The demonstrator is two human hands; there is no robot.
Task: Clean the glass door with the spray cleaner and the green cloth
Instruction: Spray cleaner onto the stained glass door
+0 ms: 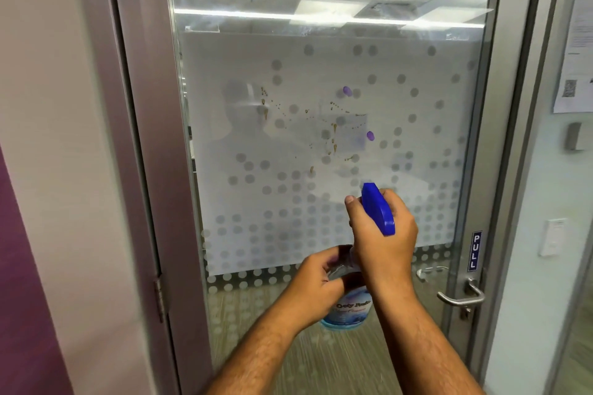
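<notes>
- The left hand (316, 282) wraps the neck and shoulder of the clear plastic spray bottle with the pale blue label (348, 306), its grip holding the body steady in front of the lower door.
- The right hand (383, 234) curls round the blue plastic trigger head (378, 212), a closed grip on it; whether it is twisting the nozzle or settling onto the trigger I cannot tell, as the hands are blurred.
- The step in hand looks like readying the sprayer. Done well, the nozzle should point squarely at the stains, away from the face.
- Beyond, the frosted, dotted glass door in its grey metal frame (321, 74) carries brown drips (333, 135) and purple blobs (346, 91) mid-pane: aim there.
- The green cloth is not in view.
</notes>
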